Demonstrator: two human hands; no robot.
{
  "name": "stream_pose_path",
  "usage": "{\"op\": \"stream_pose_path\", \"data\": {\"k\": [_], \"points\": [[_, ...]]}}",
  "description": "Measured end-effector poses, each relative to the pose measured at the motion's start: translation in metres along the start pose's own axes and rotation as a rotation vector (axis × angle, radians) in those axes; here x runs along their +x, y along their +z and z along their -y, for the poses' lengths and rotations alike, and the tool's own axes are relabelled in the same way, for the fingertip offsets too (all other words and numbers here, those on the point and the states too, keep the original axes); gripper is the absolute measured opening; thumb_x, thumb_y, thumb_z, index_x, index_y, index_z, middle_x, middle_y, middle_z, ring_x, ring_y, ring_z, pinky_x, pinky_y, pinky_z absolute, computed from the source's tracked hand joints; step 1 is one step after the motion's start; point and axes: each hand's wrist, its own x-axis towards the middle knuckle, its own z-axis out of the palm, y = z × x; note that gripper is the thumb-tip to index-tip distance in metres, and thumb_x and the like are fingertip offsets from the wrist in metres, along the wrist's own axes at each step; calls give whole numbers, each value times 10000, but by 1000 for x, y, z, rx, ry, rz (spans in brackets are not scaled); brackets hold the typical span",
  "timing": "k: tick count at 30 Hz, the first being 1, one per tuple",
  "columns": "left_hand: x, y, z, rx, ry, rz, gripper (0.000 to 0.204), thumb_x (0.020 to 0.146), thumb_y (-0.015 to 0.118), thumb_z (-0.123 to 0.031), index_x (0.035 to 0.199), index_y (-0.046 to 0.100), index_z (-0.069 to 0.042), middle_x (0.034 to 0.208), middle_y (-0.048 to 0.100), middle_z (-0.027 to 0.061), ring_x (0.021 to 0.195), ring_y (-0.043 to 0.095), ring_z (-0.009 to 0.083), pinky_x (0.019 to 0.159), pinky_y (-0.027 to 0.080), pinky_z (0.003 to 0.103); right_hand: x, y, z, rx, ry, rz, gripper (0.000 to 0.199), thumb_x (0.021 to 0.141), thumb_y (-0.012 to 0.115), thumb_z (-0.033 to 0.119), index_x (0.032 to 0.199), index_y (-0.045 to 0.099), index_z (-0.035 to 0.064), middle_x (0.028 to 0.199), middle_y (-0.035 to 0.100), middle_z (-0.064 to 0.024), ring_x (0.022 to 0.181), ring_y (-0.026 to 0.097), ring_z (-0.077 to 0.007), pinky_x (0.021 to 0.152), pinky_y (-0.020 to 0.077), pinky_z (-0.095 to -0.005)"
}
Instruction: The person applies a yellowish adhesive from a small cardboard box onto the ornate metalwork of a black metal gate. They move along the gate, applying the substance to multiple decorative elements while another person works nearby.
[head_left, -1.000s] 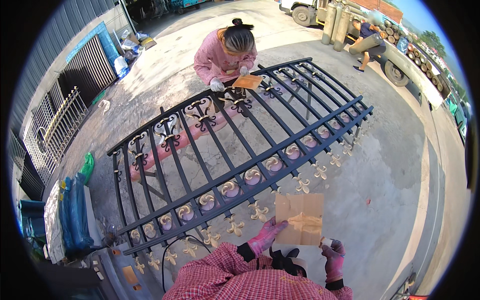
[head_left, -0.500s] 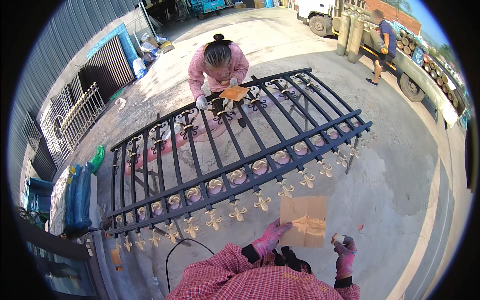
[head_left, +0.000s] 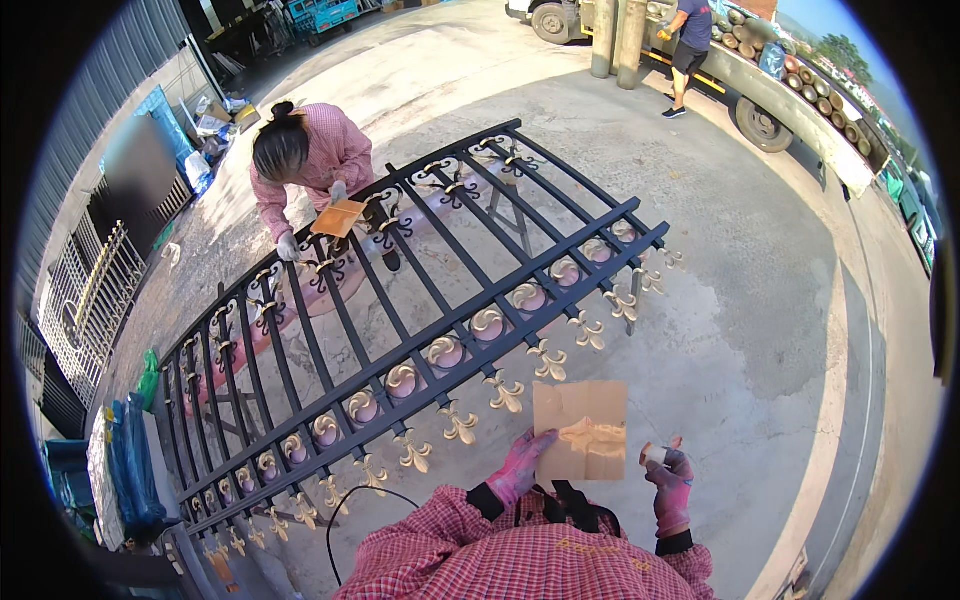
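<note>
My left hand (head_left: 513, 468), in a pink-stained glove, grips the left edge of a square piece of brown cardboard (head_left: 582, 415) with a shiny gold paint smear across it. To the right of the cardboard, my right hand (head_left: 673, 492) is closed around what looks like a small paintbrush (head_left: 652, 454) with a pale end. Its bristles are hard to make out. Beyond both hands lies a black metal fence panel (head_left: 455, 338) with gold scrolls and a row of gold fleur-de-lis tips (head_left: 507, 391) along the near edge. Neither hand touches the panel.
Across the panel a co-worker (head_left: 318, 150) bends over it, holding an orange-brown card (head_left: 338, 218). Another person stands by a truck (head_left: 800, 95) loaded with gas cylinders. Blue-wrapped bundles (head_left: 135, 460) lie at left, and a black cable (head_left: 330, 535) curves near my left arm.
My view has swung to the right, so the panel and co-worker sit further left in the picture. Both hands still hold the cardboard and the brush. The person by the truck has shifted stance.
</note>
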Motion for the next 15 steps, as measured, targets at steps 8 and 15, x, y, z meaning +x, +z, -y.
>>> {"op": "stream_pose_path", "data": {"k": [8,15], "points": [[104,95,-30,52,-145,82,534,910,581,-408,1276,470,-37,1161,571,62,1036,574,158,874,489,311,90,-43,52,3,-33,-169,219,787,596,-36,998,566,13,879,623,-58,711,579,-112,610,502,-241],[167,160,3,-47,-349,214,565,924,568,-372,1341,387,-38,1269,511,84,1120,537,178,956,457,328,169,-57,50,249,16,54,216,854,572,5,1068,575,28,1090,634,-112,896,615,-173,777,525,-315]]}}
